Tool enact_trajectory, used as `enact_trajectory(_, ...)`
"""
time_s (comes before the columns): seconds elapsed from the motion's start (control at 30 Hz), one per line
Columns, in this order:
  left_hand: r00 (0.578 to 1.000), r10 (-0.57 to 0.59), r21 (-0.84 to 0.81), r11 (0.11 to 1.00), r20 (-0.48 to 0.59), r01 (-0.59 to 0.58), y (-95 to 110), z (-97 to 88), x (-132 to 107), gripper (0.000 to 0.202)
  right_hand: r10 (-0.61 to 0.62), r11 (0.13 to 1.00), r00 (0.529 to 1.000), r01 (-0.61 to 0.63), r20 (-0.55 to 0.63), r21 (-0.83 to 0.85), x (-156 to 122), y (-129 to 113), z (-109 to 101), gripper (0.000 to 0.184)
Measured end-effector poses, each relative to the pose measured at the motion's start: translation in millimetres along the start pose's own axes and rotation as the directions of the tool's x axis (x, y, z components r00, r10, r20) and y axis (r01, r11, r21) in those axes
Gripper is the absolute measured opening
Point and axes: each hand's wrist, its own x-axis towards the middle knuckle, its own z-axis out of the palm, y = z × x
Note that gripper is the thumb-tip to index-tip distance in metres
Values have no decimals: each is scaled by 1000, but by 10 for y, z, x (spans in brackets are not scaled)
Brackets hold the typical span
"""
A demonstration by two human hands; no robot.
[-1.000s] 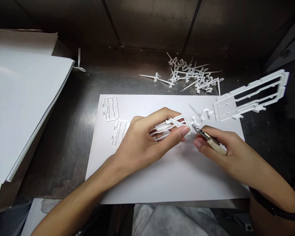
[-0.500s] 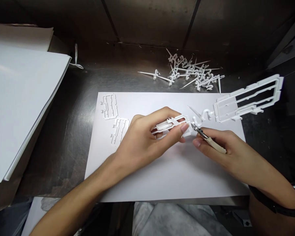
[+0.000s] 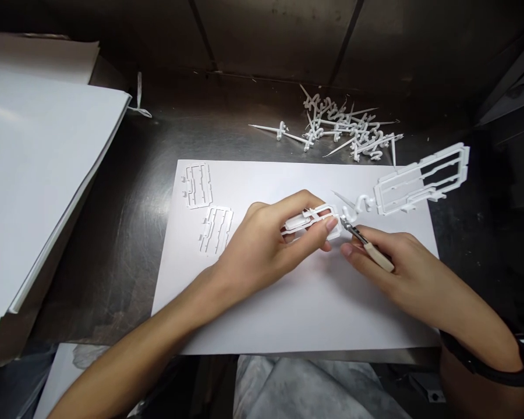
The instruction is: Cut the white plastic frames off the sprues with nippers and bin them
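My left hand [image 3: 273, 235] is closed on a white plastic frame [image 3: 303, 221], pinching its right end between thumb and fingers. A curly white sprue [image 3: 357, 206] with a thin spike joins this frame to a second white frame [image 3: 423, 180], which sticks out to the upper right, held up by nothing else. Closed round the pale handles of small nippers [image 3: 371, 247] is my right hand [image 3: 397, 262]. The nippers' metal jaws are at the joint between the held frame and the sprue. Whether the jaws have met is too small to tell.
Beneath my hands lies a white paper sheet [image 3: 297, 314]. Two loose white frames [image 3: 198, 185] rest on its left side. Behind it, a heap of cut sprues [image 3: 349, 128] lies on the dark metal table [image 3: 157, 145]. Large white sheets [image 3: 48, 174] top a box at left.
The far white frame has swung a little down and to the left. My hands keep their grips, with the nippers at the same joint. The whole view has shifted slightly.
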Motion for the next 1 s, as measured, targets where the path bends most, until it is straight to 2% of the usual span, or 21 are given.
enact_trajectory(0.1, 1000, -6, -22, 1000, 16, 7, -12, 4, 11, 12, -1, 1000, 1000, 2, 9, -21, -3, 11, 5, 46)
enact_trajectory(0.3, 999, 3, -19, 1000, 44, -3, -51, -2, 22, 12, 53, 998, 997, -55, -48, -27, 5, -13, 40, 51)
enact_trajectory(0.43, 992, -64, 13, 998, 107, 63, -50, -44, 30, 10, 75, 996, 996, -76, -46, -39, 11, -13, 60, 58)
enact_trajectory(0.6, 940, -260, 264, 944, 220, 200, -7, -250, 0, 21, 133, 990, 990, -131, 53, -48, -11, 74, -13, 65)
enact_trajectory(0.67, 921, -329, 416, 882, 210, 220, 0, -337, -11, 27, 148, 989, 987, -147, 67, -15, -23, 105, -62, 67)
enact_trajectory(0.7, 924, -335, 500, 842, 187, 204, 0, -369, -13, 32, 150, 989, 987, -150, 60, 3, -24, 114, -82, 66)
enact_trajectory(0.77, 947, -286, 643, 755, 147, 128, -8, -410, -11, 44, 152, 988, 988, -152, 11, 17, -10, 116, -100, 64)
enact_trajectory(0.87, 979, -166, 748, 663, 118, 22, -33, -430, -1, 54, 170, 985, 979, -173, -110, -22, 42, 95, -69, 56)
enact_trajectory(1.0, 1000, -15, 834, 552, -2, 10, -112, -366, 37, 47, 160, 983, 971, -173, -176, -63, 105, 77, 4, 47)
